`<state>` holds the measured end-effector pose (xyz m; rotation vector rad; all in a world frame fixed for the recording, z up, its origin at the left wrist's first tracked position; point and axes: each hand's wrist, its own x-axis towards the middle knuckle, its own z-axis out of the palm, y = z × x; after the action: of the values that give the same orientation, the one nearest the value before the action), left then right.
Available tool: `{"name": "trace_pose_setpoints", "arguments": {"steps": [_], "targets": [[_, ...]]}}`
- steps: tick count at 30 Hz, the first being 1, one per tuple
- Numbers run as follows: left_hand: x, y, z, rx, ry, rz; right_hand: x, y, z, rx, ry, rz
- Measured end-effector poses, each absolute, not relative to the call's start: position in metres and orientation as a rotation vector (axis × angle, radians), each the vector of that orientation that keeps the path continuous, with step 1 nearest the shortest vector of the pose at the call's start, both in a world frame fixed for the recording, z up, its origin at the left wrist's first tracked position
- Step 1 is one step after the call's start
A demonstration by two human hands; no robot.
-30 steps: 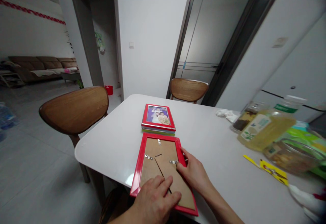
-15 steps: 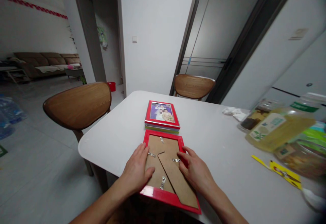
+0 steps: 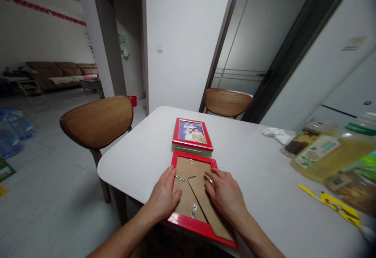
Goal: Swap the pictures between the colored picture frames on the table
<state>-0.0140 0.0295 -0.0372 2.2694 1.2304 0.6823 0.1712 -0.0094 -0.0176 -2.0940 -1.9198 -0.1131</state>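
A red picture frame (image 3: 192,223) lies face down at the near table edge, its brown backing board (image 3: 183,199) and metal clips facing up. My left hand (image 3: 164,193) rests along its left side, fingers on the red rim and thumb spread over the board. My right hand (image 3: 226,193) lies on the right side, with bent fingertips at the right metal clip, which they partly cover. The stand flap (image 3: 210,209) slants down to the lower right. Just beyond, a stack of frames (image 3: 192,147) has a red one with a photo (image 3: 191,132) on top.
On the white table (image 3: 132,160), a yellow liquid bottle (image 3: 329,152), jars (image 3: 305,136), a crumpled tissue (image 3: 276,134) and a yellow strip (image 3: 340,209) stand or lie at right. Wooden chairs (image 3: 98,123) are at the left and far sides.
My right fingers have shifted inward over the right clip, covering more of it. The whole view has moved slightly, so the table and frames appear further right.
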Motion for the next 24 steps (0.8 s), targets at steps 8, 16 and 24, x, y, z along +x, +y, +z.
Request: {"name": "trace_pose_setpoints", "arguments": {"steps": [8,16,24], "targets": [[-0.013,0.030,-0.038,2.306,1.228,0.707,0.120,0.030,-0.017,-1.861,-2.111,0.076],[-0.013,0.028,-0.035,2.311,1.256,0.681,0.140,0.040,-0.024,-1.949,-1.919,0.042],[-0.010,0.031,-0.032,2.334,1.267,0.657,0.157,0.052,-0.032,-2.069,-1.877,-0.098]]}}
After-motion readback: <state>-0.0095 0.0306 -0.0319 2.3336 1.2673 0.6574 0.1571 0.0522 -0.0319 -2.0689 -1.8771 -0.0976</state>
